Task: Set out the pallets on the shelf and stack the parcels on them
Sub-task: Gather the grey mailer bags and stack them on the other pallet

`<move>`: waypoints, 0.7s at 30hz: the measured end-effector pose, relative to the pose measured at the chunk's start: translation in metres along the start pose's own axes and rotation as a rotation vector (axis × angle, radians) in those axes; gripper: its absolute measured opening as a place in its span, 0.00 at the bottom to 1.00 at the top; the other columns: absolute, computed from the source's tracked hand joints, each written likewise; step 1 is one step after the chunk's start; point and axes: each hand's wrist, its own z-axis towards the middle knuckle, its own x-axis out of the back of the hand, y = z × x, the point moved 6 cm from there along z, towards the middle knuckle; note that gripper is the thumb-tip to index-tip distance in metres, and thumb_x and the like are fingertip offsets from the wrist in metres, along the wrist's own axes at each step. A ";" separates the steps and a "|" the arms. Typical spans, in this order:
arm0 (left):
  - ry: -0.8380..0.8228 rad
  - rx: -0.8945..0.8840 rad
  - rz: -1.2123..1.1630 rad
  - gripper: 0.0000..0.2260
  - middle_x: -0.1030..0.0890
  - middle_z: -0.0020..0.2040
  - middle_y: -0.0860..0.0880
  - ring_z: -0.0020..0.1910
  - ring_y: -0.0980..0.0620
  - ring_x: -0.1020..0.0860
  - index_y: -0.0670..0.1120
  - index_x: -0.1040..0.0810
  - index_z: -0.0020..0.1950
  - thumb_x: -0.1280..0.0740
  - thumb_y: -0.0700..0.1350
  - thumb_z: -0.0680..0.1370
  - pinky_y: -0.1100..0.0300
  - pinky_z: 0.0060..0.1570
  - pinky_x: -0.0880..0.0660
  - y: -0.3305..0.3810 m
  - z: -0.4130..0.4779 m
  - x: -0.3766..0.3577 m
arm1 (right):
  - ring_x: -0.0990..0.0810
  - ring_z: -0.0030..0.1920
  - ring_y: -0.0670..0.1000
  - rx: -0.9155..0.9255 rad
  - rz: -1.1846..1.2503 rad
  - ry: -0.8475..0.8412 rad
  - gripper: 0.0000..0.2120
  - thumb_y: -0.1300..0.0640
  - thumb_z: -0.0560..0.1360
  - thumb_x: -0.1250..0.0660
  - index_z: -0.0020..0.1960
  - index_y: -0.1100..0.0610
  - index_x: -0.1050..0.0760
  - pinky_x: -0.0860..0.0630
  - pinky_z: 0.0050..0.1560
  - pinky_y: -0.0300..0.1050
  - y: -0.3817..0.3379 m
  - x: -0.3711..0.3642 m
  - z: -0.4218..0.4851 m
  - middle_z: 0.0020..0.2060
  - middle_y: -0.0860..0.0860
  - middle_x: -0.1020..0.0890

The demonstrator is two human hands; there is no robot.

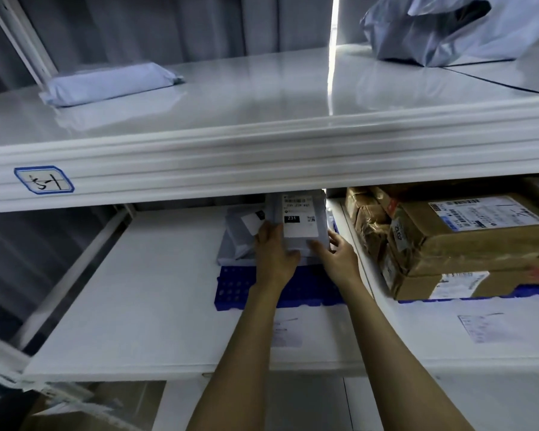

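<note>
Toward the back of the lower white shelf (153,290), midway along, seen from the head view: grey plastic mailer parcel (301,225) with a white printed label marked 231, label side toward the camera. Gripped from both sides: left hand (273,253) curled round the parcel's left edge, right hand (339,256) clasping the right edge with thumb across the lower front. Sits atop a heap of grey plastic mailer bags (237,244), with a blue perforated plastic pallet (237,287) underneath, set back from the shelf's front edge. Beneath the left forearm, flat on the shelf: white paper slip (285,332), partly hidden.

Right-hand section of the same shelf: stack of brown cardboard boxes (479,237), white shipping labels on top and front, resting on a second blue pallet (535,290), only a strip of it visible. Nearer the front edge there, another white printed sheet (479,326) lying flat.

Upper glossy white shelf (262,98): flat grey mailer pouch (112,84) near the back left corner; crumpled grey plastic bag (430,29) toward the back right. On the upper shelf's front edge, at the left: blue-bordered sticker (44,179) with handwritten marks, illegible.
</note>
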 end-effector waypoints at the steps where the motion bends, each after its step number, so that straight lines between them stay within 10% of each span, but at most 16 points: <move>1: 0.010 0.004 0.040 0.27 0.38 0.74 0.43 0.72 0.43 0.40 0.46 0.34 0.71 0.29 0.45 0.73 0.51 0.70 0.36 -0.001 0.000 -0.002 | 0.24 0.61 0.55 0.005 -0.007 -0.003 0.33 0.49 0.76 0.31 0.75 0.58 0.38 0.25 0.56 0.44 0.002 0.001 0.002 0.65 0.56 0.24; 21: 0.158 -0.021 0.026 0.28 0.33 0.70 0.43 0.71 0.44 0.38 0.45 0.33 0.71 0.29 0.44 0.73 0.47 0.70 0.35 0.004 -0.020 0.028 | 0.30 0.67 0.56 0.123 -0.266 0.237 0.34 0.45 0.72 0.29 0.73 0.55 0.35 0.29 0.66 0.56 -0.008 0.013 -0.024 0.68 0.55 0.28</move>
